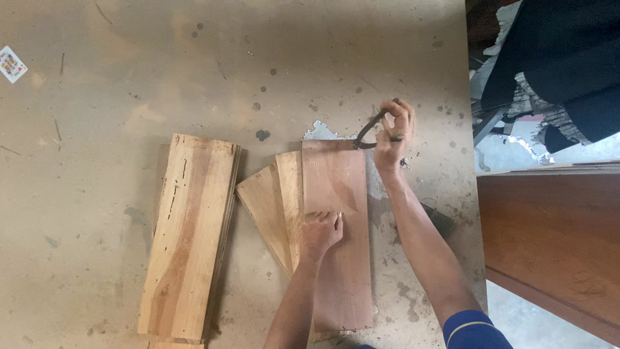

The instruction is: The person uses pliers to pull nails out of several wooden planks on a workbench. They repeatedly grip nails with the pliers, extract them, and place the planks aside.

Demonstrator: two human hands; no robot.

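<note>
1. Right hand [394, 132] is closed tight around the handles of a dark pair of pincers [371, 129], with the head of the tool sitting right at the top right corner of the reddish board [336, 226].
2. Left hand [321, 231] lies flat on the middle of that same board, fingers curled a bit, pressing it down and not gripping anything.
3. The board lies on top of a couple of paler boards [274, 207] fanned out underneath, all on the stained workbench [129, 77]. A separate stack of boards [190, 236] sits just to the left.
4. Risk as I see it: the fanned pile underneath looks like a wobbly base, so the top board could skid if the pincers get yanked hard. The tool could also slip off and chew up the corner.
5. Containers: none that I can see. There's just a playing card [11, 63] way off at the far left edge.
</note>
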